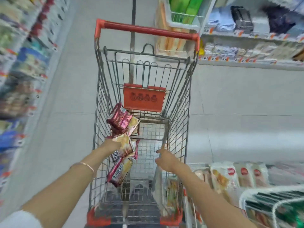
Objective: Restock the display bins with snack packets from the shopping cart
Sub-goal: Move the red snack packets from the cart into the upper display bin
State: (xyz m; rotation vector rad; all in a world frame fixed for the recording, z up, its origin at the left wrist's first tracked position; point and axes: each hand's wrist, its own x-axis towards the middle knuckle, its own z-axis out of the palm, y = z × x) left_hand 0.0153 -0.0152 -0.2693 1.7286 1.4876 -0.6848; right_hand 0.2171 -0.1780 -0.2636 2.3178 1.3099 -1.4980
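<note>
Along the left wall of the shopping cart [148, 31], maroon and cream snack packets [120, 120] lie heaped on the wire floor. The left hand [113, 143] reaches in and grips a cream packet [125, 143]; the right hand [167, 161] seems to curl round the cart's right rim. These packets are probably light, crinkly and slippery, with crushable contents, so a pinch across the flat faces suits. Pale grey floor [65, 89] runs between stocked shelves [21, 66]; a wire display bin [256, 192] sits lower right.

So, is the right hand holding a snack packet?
No, the right hand is on the shopping cart; only the left hand grips snack packets.
</note>
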